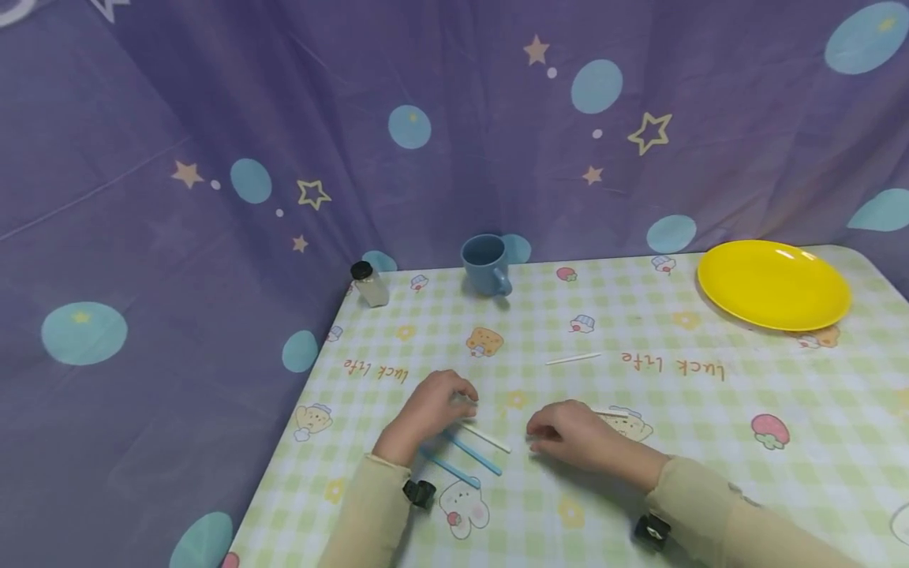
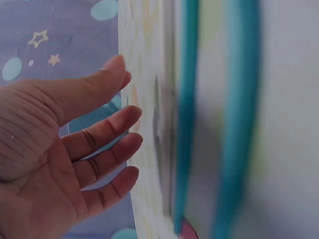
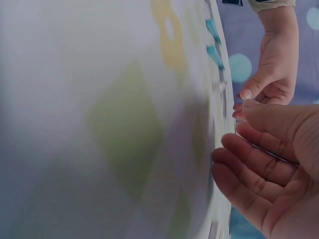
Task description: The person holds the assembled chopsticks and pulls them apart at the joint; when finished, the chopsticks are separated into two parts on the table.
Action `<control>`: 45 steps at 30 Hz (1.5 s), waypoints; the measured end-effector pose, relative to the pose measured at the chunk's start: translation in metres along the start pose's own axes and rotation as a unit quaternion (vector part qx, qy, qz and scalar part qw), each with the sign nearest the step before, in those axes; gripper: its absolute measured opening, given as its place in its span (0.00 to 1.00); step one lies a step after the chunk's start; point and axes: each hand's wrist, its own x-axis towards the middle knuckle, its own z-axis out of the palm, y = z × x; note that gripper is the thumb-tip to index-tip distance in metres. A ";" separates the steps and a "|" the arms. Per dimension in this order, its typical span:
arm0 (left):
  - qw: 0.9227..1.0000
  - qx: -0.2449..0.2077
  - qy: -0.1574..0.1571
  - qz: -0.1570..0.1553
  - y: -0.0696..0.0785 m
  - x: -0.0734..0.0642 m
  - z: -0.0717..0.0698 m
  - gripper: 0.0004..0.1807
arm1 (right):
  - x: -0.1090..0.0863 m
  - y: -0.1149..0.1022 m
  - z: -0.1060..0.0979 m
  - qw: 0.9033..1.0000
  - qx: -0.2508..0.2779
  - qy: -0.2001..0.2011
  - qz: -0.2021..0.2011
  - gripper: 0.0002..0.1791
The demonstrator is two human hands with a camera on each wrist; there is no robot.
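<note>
Head view high, others near fingers [image 2: 112, 124]

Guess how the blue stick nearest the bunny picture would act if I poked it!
The blue stick would probably feel light, because it's so thin. It's likely stiff, since it lies straight on the tablecloth. It might roll if nudged sideways: it looks rounded up close, though blur makes that unsure.

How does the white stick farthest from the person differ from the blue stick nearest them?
The white stick lies by itself; the blue stick lies beside another blue stick. In the head view, the white stick slants slightly up rightward, the blue stick down rightward. Both are thin and lie on the tablecloth.
</note>
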 end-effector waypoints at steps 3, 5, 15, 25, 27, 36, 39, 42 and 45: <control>1.000 0.017 0.008 -0.005 -0.009 -0.012 -0.001 0.06 | 0.006 -0.006 0.007 1.000 -0.001 -0.005 -0.020 0.08; 0.999 0.037 0.018 -0.010 -0.014 -0.017 -0.001 0.06 | 0.010 -0.009 0.012 1.000 -0.010 -0.002 -0.028 0.07; 0.993 0.103 0.054 0.000 -0.024 -0.024 0.008 0.07 | 0.024 -0.023 0.030 0.997 -0.075 0.007 0.036 0.09; 0.990 0.127 0.066 0.012 -0.024 -0.021 0.013 0.08 | 0.023 -0.026 0.037 0.993 -0.097 0.053 0.049 0.05; 0.989 0.127 0.068 0.017 -0.023 -0.020 0.013 0.08 | 0.022 -0.026 0.034 0.993 -0.085 0.063 0.054 0.05; 0.991 0.096 0.089 0.029 -0.015 -0.016 0.021 0.06 | 0.015 -0.015 0.010 0.991 -0.070 0.093 0.066 0.05; 0.990 0.086 0.099 0.047 -0.008 -0.014 0.023 0.05 | 0.011 -0.008 0.000 0.991 -0.065 0.101 0.060 0.05; 0.991 0.073 0.097 0.060 -0.001 -0.011 0.024 0.04 | 0.006 -0.001 -0.011 0.991 -0.061 0.108 0.050 0.07; 0.992 0.063 0.090 0.066 0.007 -0.006 0.026 0.04 | -0.001 0.005 -0.021 0.992 -0.050 0.109 0.046 0.06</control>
